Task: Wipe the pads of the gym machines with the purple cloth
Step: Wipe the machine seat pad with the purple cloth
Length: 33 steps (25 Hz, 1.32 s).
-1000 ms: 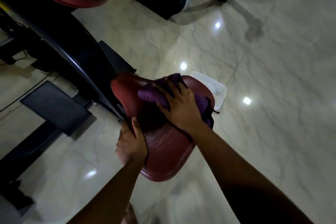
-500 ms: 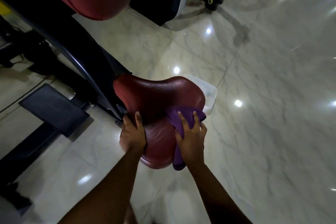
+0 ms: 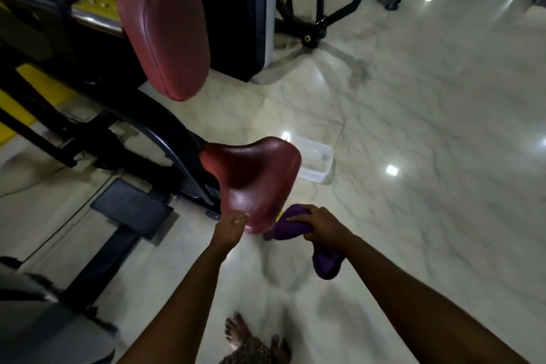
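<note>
Gripping purple cloth [image 3: 291, 228], right fingers [image 3: 297, 217] curl; left fingers [image 3: 240, 218] touch seat pad [image 3: 254, 174] near tub [image 3: 318, 163].

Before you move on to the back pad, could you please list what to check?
1. Purple cloth held in the right hand: ok.
2. Cloth off the seat pad top: ok, beside its near tip.
3. Left hand off the seat pad: cannot tell, fingertips at its edge.
4. Back pad unobstructed: ok.
5. Clear container away from the bare foot: ok, beyond the seat.
</note>
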Each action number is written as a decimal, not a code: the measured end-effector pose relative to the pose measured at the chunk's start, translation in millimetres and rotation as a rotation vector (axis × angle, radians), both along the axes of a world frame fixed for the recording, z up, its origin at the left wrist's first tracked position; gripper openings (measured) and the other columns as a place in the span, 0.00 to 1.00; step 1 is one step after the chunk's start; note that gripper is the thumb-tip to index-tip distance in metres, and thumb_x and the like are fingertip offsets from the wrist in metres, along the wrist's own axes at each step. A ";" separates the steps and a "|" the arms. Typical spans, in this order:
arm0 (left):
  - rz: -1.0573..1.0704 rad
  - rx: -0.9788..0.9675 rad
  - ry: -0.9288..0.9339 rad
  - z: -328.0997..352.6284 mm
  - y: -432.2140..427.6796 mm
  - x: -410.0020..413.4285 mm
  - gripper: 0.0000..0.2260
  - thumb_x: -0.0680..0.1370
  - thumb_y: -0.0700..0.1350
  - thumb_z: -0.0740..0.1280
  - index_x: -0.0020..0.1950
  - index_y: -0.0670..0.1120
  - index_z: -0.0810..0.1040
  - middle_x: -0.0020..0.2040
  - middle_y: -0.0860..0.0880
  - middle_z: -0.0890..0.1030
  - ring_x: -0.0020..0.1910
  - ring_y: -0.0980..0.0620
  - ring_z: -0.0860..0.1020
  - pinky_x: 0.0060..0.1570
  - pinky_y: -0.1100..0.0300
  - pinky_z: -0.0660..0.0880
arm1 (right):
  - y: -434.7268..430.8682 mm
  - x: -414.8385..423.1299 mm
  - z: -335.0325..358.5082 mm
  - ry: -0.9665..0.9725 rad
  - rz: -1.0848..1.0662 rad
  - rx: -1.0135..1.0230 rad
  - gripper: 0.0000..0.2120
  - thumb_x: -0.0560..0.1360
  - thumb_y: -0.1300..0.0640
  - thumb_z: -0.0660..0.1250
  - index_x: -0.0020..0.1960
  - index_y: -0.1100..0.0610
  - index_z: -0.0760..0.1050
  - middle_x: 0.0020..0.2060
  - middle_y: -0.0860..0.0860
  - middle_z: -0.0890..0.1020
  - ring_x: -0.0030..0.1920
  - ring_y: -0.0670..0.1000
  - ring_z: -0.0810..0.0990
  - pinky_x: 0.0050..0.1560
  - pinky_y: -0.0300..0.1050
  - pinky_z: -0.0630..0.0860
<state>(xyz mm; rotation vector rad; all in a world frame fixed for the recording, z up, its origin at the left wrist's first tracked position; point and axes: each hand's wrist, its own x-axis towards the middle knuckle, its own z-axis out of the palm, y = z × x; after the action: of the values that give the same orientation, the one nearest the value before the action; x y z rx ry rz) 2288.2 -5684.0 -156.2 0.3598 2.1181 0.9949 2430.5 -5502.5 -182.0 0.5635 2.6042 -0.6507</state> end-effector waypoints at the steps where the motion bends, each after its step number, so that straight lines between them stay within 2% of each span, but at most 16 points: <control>1: -0.056 0.028 0.015 9.6 4.3 8.8 0.14 0.81 0.42 0.59 0.64 0.40 0.75 0.63 0.44 0.76 0.60 0.48 0.73 0.53 0.64 0.66 | 3.9 11.3 14.1 0.013 0.006 0.003 0.28 0.71 0.60 0.67 0.68 0.44 0.69 0.71 0.52 0.65 0.64 0.57 0.70 0.63 0.43 0.63; 3: -0.137 0.052 0.031 27.7 17.3 27.5 0.11 0.81 0.42 0.58 0.59 0.42 0.76 0.54 0.45 0.76 0.51 0.52 0.73 0.45 0.63 0.69 | 16.2 35.6 38.2 0.052 -0.007 -0.009 0.26 0.72 0.59 0.67 0.68 0.46 0.69 0.70 0.52 0.67 0.65 0.54 0.70 0.60 0.41 0.63; 5: -0.227 0.071 0.068 48.3 37.7 43.3 0.08 0.81 0.47 0.57 0.53 0.47 0.74 0.50 0.47 0.74 0.45 0.53 0.74 0.41 0.64 0.69 | 28.6 59.8 60.6 0.095 -0.053 -0.007 0.25 0.72 0.59 0.67 0.67 0.46 0.70 0.68 0.51 0.69 0.66 0.53 0.70 0.59 0.39 0.63; 6: -0.308 0.086 0.105 54.2 49.5 47.5 0.09 0.80 0.48 0.58 0.53 0.46 0.74 0.51 0.47 0.74 0.46 0.53 0.74 0.43 0.64 0.68 | 36.5 69.0 69.1 0.126 -0.082 -0.005 0.25 0.72 0.59 0.67 0.67 0.46 0.71 0.68 0.51 0.70 0.66 0.52 0.70 0.59 0.39 0.63; 9: -0.479 0.112 0.131 58.0 92.8 53.2 0.08 0.81 0.42 0.59 0.55 0.42 0.76 0.52 0.45 0.76 0.50 0.53 0.74 0.47 0.67 0.67 | 64.7 89.1 88.4 0.144 -0.162 0.030 0.25 0.71 0.60 0.66 0.66 0.45 0.71 0.68 0.49 0.69 0.66 0.51 0.69 0.58 0.39 0.63; 12: -0.539 0.083 0.156 51.1 144.8 41.4 0.15 0.79 0.44 0.63 0.62 0.38 0.76 0.63 0.41 0.77 0.63 0.46 0.74 0.64 0.57 0.68 | 104.7 93.7 97.6 0.171 -0.228 0.069 0.25 0.71 0.62 0.65 0.66 0.45 0.72 0.68 0.49 0.70 0.65 0.51 0.70 0.57 0.39 0.63; 14: -0.569 0.062 0.188 42.1 179.2 29.9 0.16 0.79 0.44 0.63 0.63 0.38 0.75 0.63 0.40 0.76 0.64 0.44 0.74 0.64 0.56 0.67 | 139.1 87.2 97.7 0.177 -0.239 0.096 0.25 0.70 0.63 0.67 0.65 0.46 0.73 0.67 0.50 0.70 0.65 0.51 0.70 0.58 0.40 0.64; 18: -0.660 -0.061 0.306 19.6 240.7 -8.2 0.17 0.80 0.47 0.62 0.66 0.40 0.73 0.65 0.43 0.76 0.63 0.47 0.74 0.59 0.62 0.67 | 210.1 49.1 82.0 0.165 -0.198 0.114 0.26 0.69 0.64 0.68 0.63 0.45 0.74 0.68 0.49 0.69 0.65 0.51 0.70 0.57 0.37 0.62; 21: -0.618 -0.130 0.313 6.2 297.7 -55.2 0.18 0.80 0.47 0.61 0.67 0.42 0.72 0.67 0.44 0.74 0.65 0.46 0.73 0.61 0.60 0.67 | 272.3 -2.9 68.4 0.142 -0.120 0.076 0.25 0.69 0.63 0.68 0.63 0.45 0.75 0.68 0.49 0.68 0.65 0.53 0.70 0.61 0.43 0.65; 24: -0.525 -0.195 0.294 4.3 341.7 -94.9 0.17 0.80 0.47 0.61 0.66 0.42 0.73 0.67 0.43 0.74 0.65 0.46 0.73 0.62 0.59 0.67 | 328.9 -60.9 62.2 0.142 -0.062 0.033 0.26 0.68 0.65 0.67 0.62 0.46 0.75 0.69 0.49 0.67 0.65 0.54 0.70 0.61 0.48 0.69; 29: -0.368 -0.232 0.242 1.6 385.1 -142.4 0.17 0.80 0.48 0.61 0.66 0.41 0.73 0.67 0.43 0.75 0.65 0.46 0.72 0.61 0.59 0.67 | 394.6 -143.2 46.5 0.177 0.068 0.078 0.25 0.70 0.65 0.65 0.63 0.45 0.75 0.72 0.48 0.64 0.66 0.54 0.69 0.58 0.46 0.67; 33: -0.207 -0.257 0.233 1.7 407.4 -164.2 0.17 0.80 0.48 0.61 0.66 0.42 0.73 0.66 0.43 0.75 0.65 0.46 0.73 0.61 0.60 0.67 | 434.1 -194.5 29.0 0.168 0.225 0.026 0.24 0.70 0.63 0.64 0.63 0.44 0.75 0.72 0.48 0.64 0.65 0.54 0.69 0.59 0.48 0.69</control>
<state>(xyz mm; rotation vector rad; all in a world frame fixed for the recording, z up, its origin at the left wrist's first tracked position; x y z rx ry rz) 2124.0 -5276.6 -154.4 0.5746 2.3272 0.5763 2235.9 -5068.4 -153.0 0.2251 2.7815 -0.6138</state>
